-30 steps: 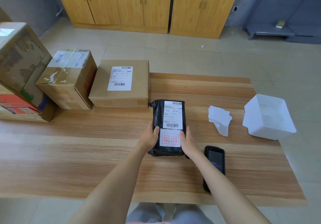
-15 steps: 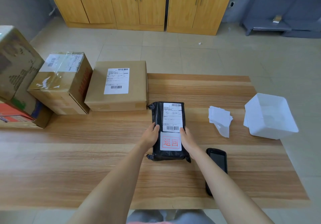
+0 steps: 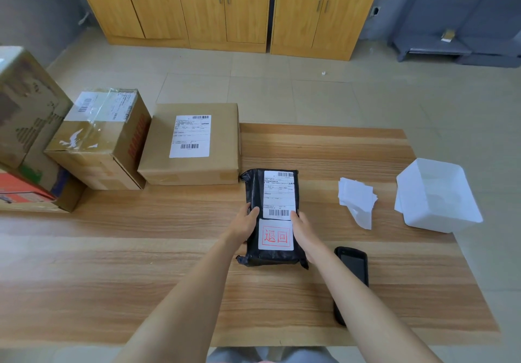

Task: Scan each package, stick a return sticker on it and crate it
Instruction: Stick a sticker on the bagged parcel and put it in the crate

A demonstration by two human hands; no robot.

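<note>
A black plastic-wrapped package lies on the wooden table in front of me. It carries a white shipping label with a barcode and, below it, a white return sticker with red characters. My left hand grips the package's left edge beside the sticker, and my right hand grips its right edge. A black handheld scanner lies on the table just right of my right forearm. A stack of white stickers sits further right.
A flat cardboard box with a shipping label stands behind the package, a taped box to its left, and larger cartons at far left. A white plastic bin sits at the table's right edge. Wooden cabinets line the far wall.
Both hands have slid a little further up the sides of the black package. The package itself has stayed in place on the table.
</note>
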